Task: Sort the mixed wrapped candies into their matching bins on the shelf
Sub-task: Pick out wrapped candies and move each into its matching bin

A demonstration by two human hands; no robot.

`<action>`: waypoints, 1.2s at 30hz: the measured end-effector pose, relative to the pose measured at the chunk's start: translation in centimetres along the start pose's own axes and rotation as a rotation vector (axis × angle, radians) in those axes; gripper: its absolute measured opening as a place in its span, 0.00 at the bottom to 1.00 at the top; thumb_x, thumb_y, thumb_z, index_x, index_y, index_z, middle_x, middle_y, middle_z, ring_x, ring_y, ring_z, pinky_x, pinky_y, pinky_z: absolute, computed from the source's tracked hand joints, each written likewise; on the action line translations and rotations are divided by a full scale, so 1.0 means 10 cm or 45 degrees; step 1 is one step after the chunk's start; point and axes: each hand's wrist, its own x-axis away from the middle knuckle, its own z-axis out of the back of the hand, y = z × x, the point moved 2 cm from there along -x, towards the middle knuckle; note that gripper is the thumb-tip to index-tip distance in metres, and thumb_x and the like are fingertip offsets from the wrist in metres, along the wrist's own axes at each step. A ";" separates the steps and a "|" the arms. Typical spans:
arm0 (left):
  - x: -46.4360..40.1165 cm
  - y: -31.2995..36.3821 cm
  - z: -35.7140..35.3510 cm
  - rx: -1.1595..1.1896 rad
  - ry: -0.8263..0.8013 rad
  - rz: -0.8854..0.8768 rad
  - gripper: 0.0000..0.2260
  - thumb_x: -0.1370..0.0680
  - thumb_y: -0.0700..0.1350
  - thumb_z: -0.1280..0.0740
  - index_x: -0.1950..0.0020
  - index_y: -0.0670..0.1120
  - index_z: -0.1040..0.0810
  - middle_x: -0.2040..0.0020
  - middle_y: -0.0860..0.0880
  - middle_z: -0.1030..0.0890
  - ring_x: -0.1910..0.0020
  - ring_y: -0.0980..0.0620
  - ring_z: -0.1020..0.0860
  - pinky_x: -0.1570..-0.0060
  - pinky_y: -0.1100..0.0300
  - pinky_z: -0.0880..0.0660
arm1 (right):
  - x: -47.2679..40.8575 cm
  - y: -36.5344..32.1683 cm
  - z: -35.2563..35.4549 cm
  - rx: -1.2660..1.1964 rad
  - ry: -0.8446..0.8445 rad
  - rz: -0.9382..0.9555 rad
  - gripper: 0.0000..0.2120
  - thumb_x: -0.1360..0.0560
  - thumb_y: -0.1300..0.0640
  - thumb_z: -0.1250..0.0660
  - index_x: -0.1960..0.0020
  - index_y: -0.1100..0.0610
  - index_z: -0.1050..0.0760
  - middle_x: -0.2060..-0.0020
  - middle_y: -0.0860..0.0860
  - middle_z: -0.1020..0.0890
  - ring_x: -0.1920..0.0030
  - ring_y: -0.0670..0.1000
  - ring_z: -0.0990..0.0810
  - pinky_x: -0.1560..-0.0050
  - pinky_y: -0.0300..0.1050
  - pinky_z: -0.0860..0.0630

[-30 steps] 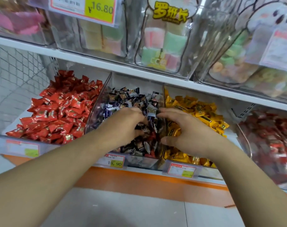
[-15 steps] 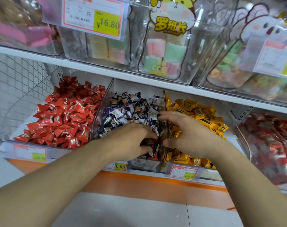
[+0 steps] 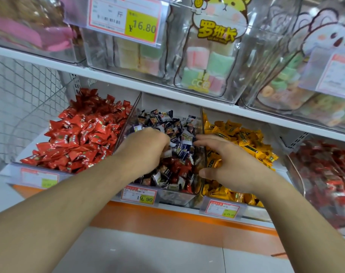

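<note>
The mixed candies (image 3: 175, 154) fill the clear middle bin (image 3: 179, 198), dark wrappers with red ones among them. The left hand (image 3: 143, 150) digs in, fingers curled into the pile; whether it grips any, I cannot tell. The right hand (image 3: 230, 166) hovers spread-fingered between this bin and the yellow candies (image 3: 246, 138). Red candies (image 3: 85, 134) lie left.

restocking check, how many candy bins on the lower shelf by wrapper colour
Clear bin of red wrapped candies: 1
Clear bin of dark blue and white wrapped candies: 1
Clear bin of yellow wrapped candies: 1
Rounded clear bin of red candies: 1
Total: 4
</note>
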 end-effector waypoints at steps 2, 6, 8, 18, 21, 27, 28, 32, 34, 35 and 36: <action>0.03 -0.03 0.07 -0.134 0.088 0.046 0.11 0.26 0.32 0.30 0.53 0.49 0.20 0.58 0.49 0.19 0.60 0.46 0.20 0.61 0.52 0.22 | 0.00 0.00 0.00 -0.004 0.001 -0.011 0.36 0.26 0.49 0.23 0.22 0.41 0.35 0.22 0.32 0.41 0.19 0.46 0.45 0.20 0.58 0.44; 0.06 0.01 0.02 -0.114 0.238 -0.088 0.12 0.26 0.36 0.27 0.46 0.49 0.17 0.52 0.51 0.17 0.51 0.49 0.20 0.43 0.52 0.22 | 0.00 -0.01 0.00 -0.014 -0.004 -0.023 0.36 0.26 0.50 0.23 0.22 0.40 0.35 0.22 0.32 0.41 0.19 0.47 0.46 0.20 0.58 0.43; 0.04 0.11 -0.01 0.168 0.169 -0.186 0.12 0.23 0.38 0.27 0.44 0.52 0.17 0.48 0.54 0.19 0.48 0.53 0.22 0.43 0.53 0.22 | 0.00 -0.02 0.00 -0.009 -0.004 -0.024 0.36 0.26 0.50 0.23 0.22 0.40 0.35 0.21 0.32 0.41 0.19 0.47 0.46 0.20 0.57 0.42; -0.02 0.21 -0.43 0.506 -0.286 -0.112 0.24 0.21 0.46 0.26 0.26 0.57 0.26 0.35 0.53 0.19 0.40 0.53 0.20 0.37 0.52 0.22 | 0.02 -0.04 -0.01 -0.013 -0.003 -0.032 0.35 0.25 0.51 0.24 0.22 0.42 0.34 0.21 0.32 0.41 0.19 0.45 0.46 0.19 0.55 0.44; -0.05 0.21 -0.47 0.478 -0.295 -0.146 0.27 0.20 0.48 0.27 0.22 0.56 0.30 0.26 0.54 0.27 0.31 0.51 0.26 0.30 0.52 0.28 | 0.02 -0.06 -0.01 -0.012 -0.003 -0.038 0.35 0.25 0.52 0.24 0.22 0.42 0.34 0.21 0.33 0.41 0.19 0.45 0.45 0.19 0.55 0.44; -0.02 0.19 -0.47 0.572 -0.278 -0.159 0.08 0.21 0.50 0.27 0.45 0.60 0.21 0.46 0.56 0.21 0.49 0.52 0.22 0.46 0.48 0.21 | 0.02 -0.08 -0.01 -0.015 -0.004 -0.038 0.34 0.25 0.52 0.24 0.23 0.41 0.34 0.22 0.32 0.41 0.19 0.46 0.45 0.19 0.56 0.44; -0.02 0.19 -0.47 0.600 -0.273 -0.145 0.07 0.22 0.50 0.26 0.48 0.60 0.22 0.51 0.55 0.20 0.53 0.53 0.20 0.49 0.48 0.20 | 0.02 -0.08 -0.01 -0.015 -0.004 -0.037 0.34 0.25 0.52 0.24 0.23 0.41 0.34 0.22 0.32 0.41 0.19 0.46 0.45 0.19 0.56 0.44; 0.02 0.21 -0.42 0.637 -0.255 -0.136 0.07 0.22 0.50 0.25 0.52 0.58 0.23 0.57 0.55 0.18 0.58 0.55 0.19 0.53 0.49 0.19 | 0.03 -0.09 0.00 -0.022 -0.007 -0.044 0.34 0.25 0.53 0.24 0.23 0.41 0.34 0.22 0.33 0.41 0.19 0.46 0.45 0.20 0.55 0.43; 0.03 0.22 -0.39 0.645 -0.196 -0.134 0.07 0.22 0.49 0.26 0.53 0.58 0.23 0.58 0.56 0.18 0.59 0.56 0.20 0.54 0.49 0.19 | 0.03 -0.10 0.01 -0.020 -0.005 -0.043 0.34 0.25 0.53 0.24 0.23 0.42 0.34 0.22 0.33 0.41 0.19 0.45 0.45 0.20 0.54 0.43; 0.04 0.23 -0.37 0.645 -0.163 -0.130 0.06 0.22 0.48 0.26 0.54 0.57 0.22 0.58 0.56 0.18 0.59 0.57 0.20 0.55 0.49 0.19 | 0.03 -0.10 0.01 -0.013 -0.003 -0.042 0.35 0.25 0.53 0.24 0.23 0.42 0.34 0.22 0.33 0.41 0.20 0.45 0.45 0.20 0.54 0.43; 0.05 0.23 -0.35 0.645 -0.139 -0.125 0.06 0.22 0.48 0.26 0.54 0.57 0.22 0.58 0.56 0.18 0.59 0.57 0.20 0.55 0.50 0.19 | 0.03 -0.10 0.01 -0.002 -0.001 -0.041 0.35 0.25 0.52 0.24 0.23 0.42 0.34 0.21 0.33 0.41 0.20 0.45 0.45 0.19 0.54 0.44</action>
